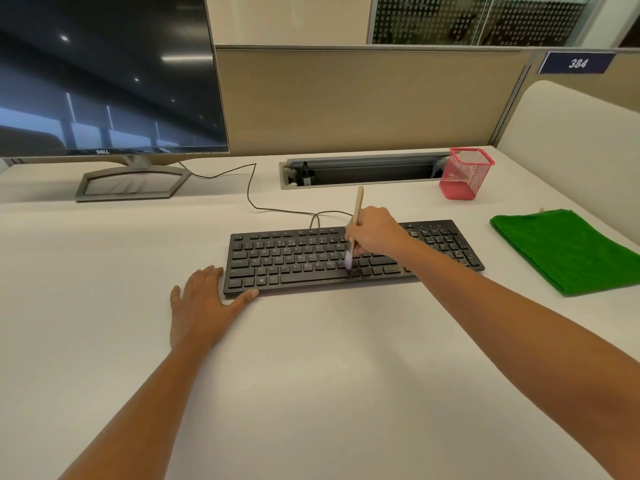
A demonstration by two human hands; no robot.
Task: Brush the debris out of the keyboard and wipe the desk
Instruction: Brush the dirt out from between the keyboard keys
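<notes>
A black keyboard (294, 261) lies on the white desk (311, 358). Pale crumbs of debris (450, 252) cover its right keys and gather along its front right edge. My right hand (375, 232) grips a brush with a wooden handle (357, 206); its bristles touch the keys right of the keyboard's middle. My left hand (204, 303) lies flat on the desk at the keyboard's front left corner, thumb against the front edge. A folded green cloth (568, 251) rests on the desk to the right.
A Dell monitor (104, 74) on a grey stand (133, 183) fills the back left. The keyboard's cable (251, 195) runs behind it. A cable tray slot (363, 171) and a pink mesh pen cup (465, 174) sit at the back, below a beige partition.
</notes>
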